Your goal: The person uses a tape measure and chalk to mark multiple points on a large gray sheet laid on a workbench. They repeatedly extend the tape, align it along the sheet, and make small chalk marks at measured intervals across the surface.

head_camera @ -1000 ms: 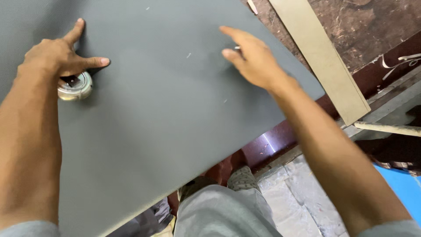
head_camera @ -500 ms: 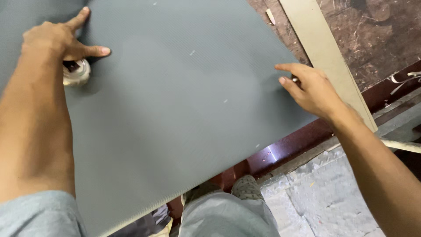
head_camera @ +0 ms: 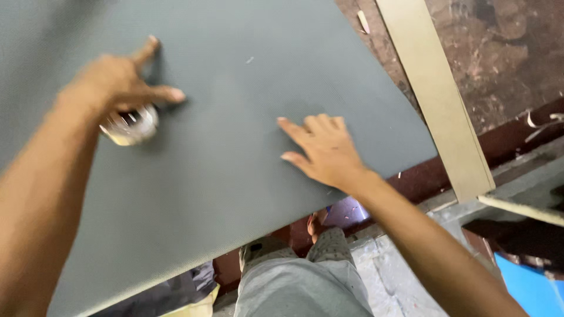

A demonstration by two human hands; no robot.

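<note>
Blurred left hand (head_camera: 120, 82) gripping half-hidden shiny round tool (head_camera: 130, 126); right hand (head_camera: 323, 147) released, flat on grey sheet (head_camera: 235, 176)

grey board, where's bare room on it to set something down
The grey board is bare between the left hand and right hand, and along its near edge below both. The top right corner is free too. It is crowded only around the small round tin under the left hand.
</note>
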